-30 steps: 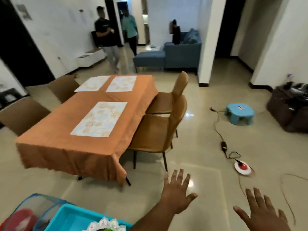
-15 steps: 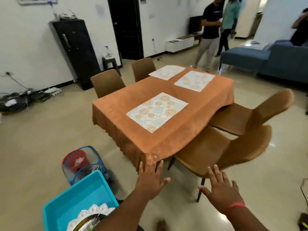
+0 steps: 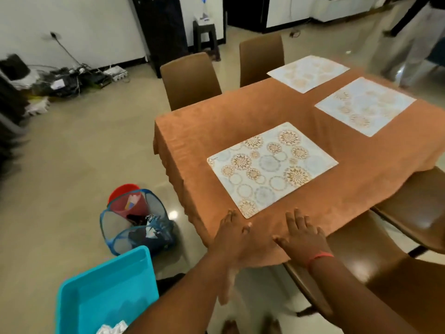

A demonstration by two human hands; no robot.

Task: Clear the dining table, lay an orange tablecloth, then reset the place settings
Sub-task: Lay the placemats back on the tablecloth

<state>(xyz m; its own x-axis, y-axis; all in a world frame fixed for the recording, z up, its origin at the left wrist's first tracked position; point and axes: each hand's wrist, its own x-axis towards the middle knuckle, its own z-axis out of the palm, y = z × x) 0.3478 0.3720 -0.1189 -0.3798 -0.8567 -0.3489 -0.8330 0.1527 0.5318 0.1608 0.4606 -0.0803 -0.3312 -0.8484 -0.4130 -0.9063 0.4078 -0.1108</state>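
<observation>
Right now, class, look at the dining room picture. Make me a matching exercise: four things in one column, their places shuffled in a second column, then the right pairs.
Things
1. turquoise plastic tub
2. blue mesh basket
3. nearest patterned placemat
4. red wristband

Places
A. on the orange tablecloth
B. on the right hand wrist
C. at the bottom left, nearest the camera
D. on the floor beside the table corner

Pairs: 1-C, 2-D, 3-A, 4-B

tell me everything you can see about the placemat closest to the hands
The nearest placemat is a thin, flat, pale rectangle printed with tan and light blue round medallions. It lies skewed on the orange tablecloth, one corner pointing toward the near table edge. Nothing rests on it. The left hand and right hand lie spread on the cloth just short of that corner.
</observation>
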